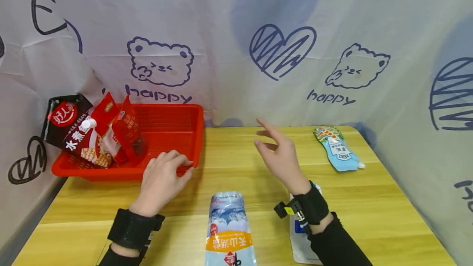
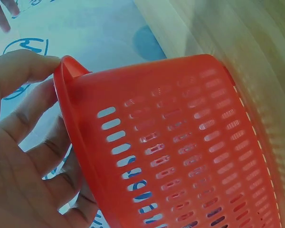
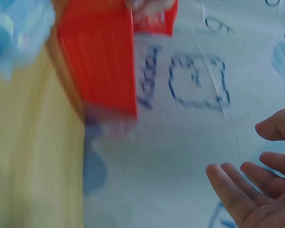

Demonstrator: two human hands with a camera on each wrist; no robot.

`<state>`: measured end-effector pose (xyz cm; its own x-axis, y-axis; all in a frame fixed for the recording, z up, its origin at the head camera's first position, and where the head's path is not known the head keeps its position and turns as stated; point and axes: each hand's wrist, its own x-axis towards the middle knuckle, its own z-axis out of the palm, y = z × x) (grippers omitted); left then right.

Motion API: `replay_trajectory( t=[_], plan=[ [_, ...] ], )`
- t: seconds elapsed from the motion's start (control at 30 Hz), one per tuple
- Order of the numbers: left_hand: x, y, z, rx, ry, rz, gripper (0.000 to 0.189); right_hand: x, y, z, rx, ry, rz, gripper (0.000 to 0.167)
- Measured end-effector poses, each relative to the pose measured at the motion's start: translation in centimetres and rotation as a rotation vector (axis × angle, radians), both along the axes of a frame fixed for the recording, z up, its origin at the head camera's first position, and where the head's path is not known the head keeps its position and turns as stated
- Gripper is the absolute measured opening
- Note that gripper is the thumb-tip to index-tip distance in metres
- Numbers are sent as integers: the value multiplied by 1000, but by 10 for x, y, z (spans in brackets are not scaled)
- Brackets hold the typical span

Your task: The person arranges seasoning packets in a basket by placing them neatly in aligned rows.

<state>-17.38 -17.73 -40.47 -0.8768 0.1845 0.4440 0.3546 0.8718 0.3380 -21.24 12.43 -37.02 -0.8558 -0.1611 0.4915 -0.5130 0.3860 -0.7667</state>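
In the head view, the left hand (image 1: 162,184) grips the near right rim of a red basket (image 1: 170,120) on the counter (image 1: 373,212); packets (image 1: 83,134) fill the basket's left part. The right hand (image 1: 281,157) hovers, fingers apart. A blue-and-orange bag (image 1: 229,225) lies between the arms. In the left wrist view, the thumb touches the rim, fingers behind it. In the right wrist view, thumb and fingers stand apart, well away from the basket.

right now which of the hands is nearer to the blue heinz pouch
Right. The right hand hovers left of the blue Heinz pouch; the left hand is farther left, at the rim of the red basket.
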Motion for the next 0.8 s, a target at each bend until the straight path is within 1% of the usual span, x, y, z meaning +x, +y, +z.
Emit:
replay_trajectory(
  t=[0.07,0.17,0.27,0.37,0.47,0.6,0.8],
  plan=[
    [0,0,0,1,-1,5,16,-3,16,3,20,43,-73,57],
    [0,1,0,6,1,10,15,-8,40,5,68,105,-159,59],
    [0,2,-1,11,-5,13,15,-13,66,4,161,163,-237,58],
    [1,2,-1,9,-10,18,16,-21,91,-1,268,172,-313,59],
    [3,1,1,5,-15,24,16,-30,113,-8,345,140,-359,60],
    [3,1,2,3,-17,24,15,-41,140,-19,407,60,-381,64],
    [1,3,1,13,-25,11,16,-58,176,-38,494,-106,-419,73]
  ],
)
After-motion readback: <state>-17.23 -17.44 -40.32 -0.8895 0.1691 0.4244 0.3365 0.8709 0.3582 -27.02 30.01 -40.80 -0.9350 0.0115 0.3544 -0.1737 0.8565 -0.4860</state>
